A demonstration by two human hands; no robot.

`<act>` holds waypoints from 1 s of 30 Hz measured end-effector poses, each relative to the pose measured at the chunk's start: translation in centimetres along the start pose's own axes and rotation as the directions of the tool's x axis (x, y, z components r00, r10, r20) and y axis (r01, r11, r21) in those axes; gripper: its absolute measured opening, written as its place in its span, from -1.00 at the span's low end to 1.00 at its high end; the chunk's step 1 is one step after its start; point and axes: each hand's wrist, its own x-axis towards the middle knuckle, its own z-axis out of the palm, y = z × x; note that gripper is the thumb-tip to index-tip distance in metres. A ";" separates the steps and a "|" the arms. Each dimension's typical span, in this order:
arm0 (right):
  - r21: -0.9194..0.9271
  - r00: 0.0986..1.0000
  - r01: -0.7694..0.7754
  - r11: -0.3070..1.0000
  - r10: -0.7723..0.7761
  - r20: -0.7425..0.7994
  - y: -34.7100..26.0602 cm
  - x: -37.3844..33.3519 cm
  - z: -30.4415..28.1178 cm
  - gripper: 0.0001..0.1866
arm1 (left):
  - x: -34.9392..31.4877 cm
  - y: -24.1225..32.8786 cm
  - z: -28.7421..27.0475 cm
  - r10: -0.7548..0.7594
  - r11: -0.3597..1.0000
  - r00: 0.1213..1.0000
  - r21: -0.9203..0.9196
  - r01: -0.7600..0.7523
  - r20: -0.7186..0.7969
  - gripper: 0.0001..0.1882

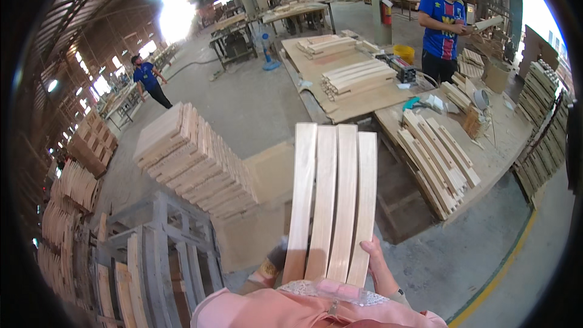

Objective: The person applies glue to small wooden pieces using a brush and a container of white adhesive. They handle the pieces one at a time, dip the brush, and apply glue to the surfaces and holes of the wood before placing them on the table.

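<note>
While the head view looks down past a pink sleeve (pixel 291 310), four pale, slightly curved wooden slats (pixel 333 200) stand side by side, held edge to edge close to the person's chest and pointing away over the floor. The right hand (pixel 379 270) wraps the outer slat at its lower end, thumb on the face, its grip clamped on the bundle. The left hand (pixel 270 267) sits under the lower left corner, mostly hidden; it seems to support the slats, but whether its fingers are closed I cannot tell. To carry them well, I judge the edges should stay flush and the ends level, with both hands pressing inward so no slat slips out.

Left of the bundle, a slanted stack of similar light wooden slats (pixel 194 161) rests on a grey wooden rack (pixel 164 237). Across the grey concrete floor (pixel 255 103), a low tabletop covered in brown board (pixel 486 158) carries more slats fanned out. A person in a blue and red shirt (pixel 443 24) stands beyond it, and another person in blue (pixel 149 79) is far left in the wide factory hall.
</note>
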 end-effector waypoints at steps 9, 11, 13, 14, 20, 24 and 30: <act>-0.074 0.936 0.201 0.977 -0.213 -0.279 -5.6 -8.1 -4.7 -0.09 | 6.7 2.0 10.7 0.130 0.988 0.913 0.028 -0.152 0.386 -0.57; -0.074 0.909 0.229 0.971 -0.240 -0.340 -7.0 -10.5 -5.8 -0.08 | 8.8 1.8 14.3 0.144 0.986 0.863 0.006 -0.168 0.484 -0.57; -0.090 0.875 0.256 0.962 -0.271 -0.402 -8.0 -12.7 -7.3 -0.09 | 10.4 1.8 17.9 0.149 0.984 0.813 -0.006 -0.176 0.563 -0.57; -0.098 0.854 0.278 0.955 -0.293 -0.430 -8.4 -14.1 -8.3 -0.09 | 10.9 1.7 20.0 0.140 0.985 0.783 -0.004 -0.172 0.606 -0.57; -0.081 0.692 0.462 0.883 -0.416 -0.590 -12.2 -22.2 -16.7 -0.11 | 14.5 0.2 34.8 0.134 0.982 0.597 -0.024 -0.189 0.791 -0.58; -0.032 0.618 0.533 0.846 -0.415 -0.667 -15.6 -29.8 -25.4 -0.11 | 17.4 -1.7 47.0 0.103 0.989 0.509 -0.036 -0.140 0.854 -0.59; -0.010 0.547 0.554 0.833 -0.372 -0.750 -23.9 -38.4 -34.6 -0.12 | 17.9 -0.7 65.1 0.240 0.920 0.493 -0.034 -0.390 0.836 -0.62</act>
